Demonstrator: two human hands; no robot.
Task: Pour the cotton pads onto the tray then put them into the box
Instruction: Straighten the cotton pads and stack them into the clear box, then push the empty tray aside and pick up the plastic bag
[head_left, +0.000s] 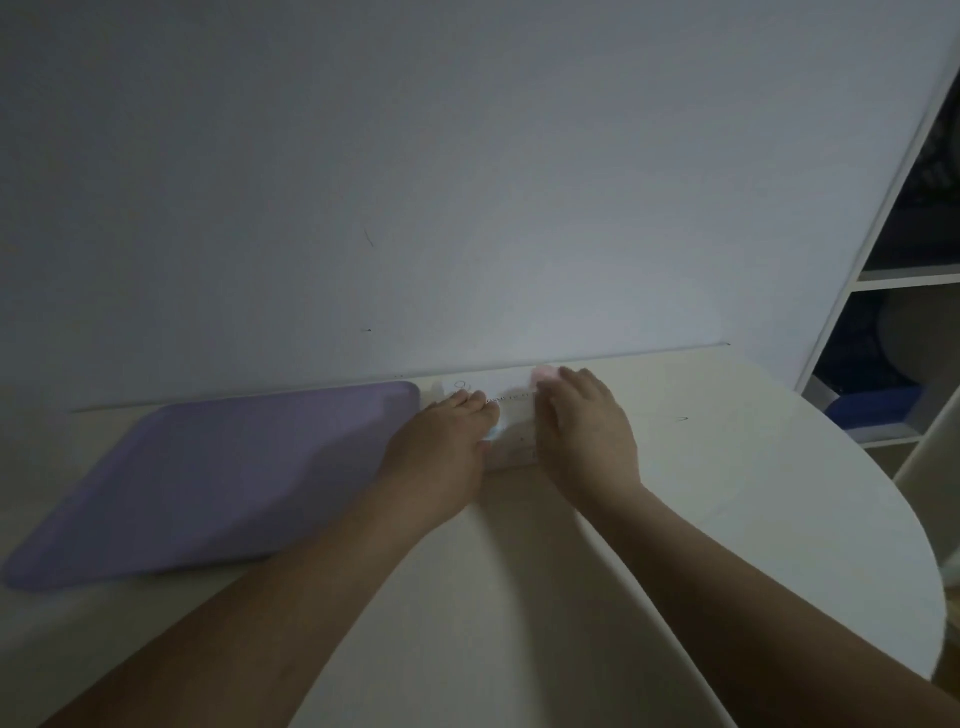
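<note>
A white box (511, 415) is being held between the two grips at the far side of the counter (701, 493). The left grip (441, 441) is being laid over the box's left side, with its fingers bent on top and its thumb pressed against the near side, so the box is being gripped there. The right grip (587, 431) is being bent over the box's right side. Whether it is really squeezing the box cannot be told, because its fingertips are being hidden. A small pink thing (545, 373) is being shown just past those fingertips; what it is cannot be told.

No cotton pads are being seen, so they are probably being kept inside the box. Its long side seems to be running away from the person, but much of it is being covered.

The purple tray (208, 467) is being left bare just to the left of the left grip, so that grip is nearer to it. The box is probably going to be lifted and carried left for pouring. The wall (467, 182) is being met just behind the grips, so little room is being left there. More open counter is being left to the right of the right grip and toward the person. A shelf (909, 280) is being seen far off to the right.
</note>
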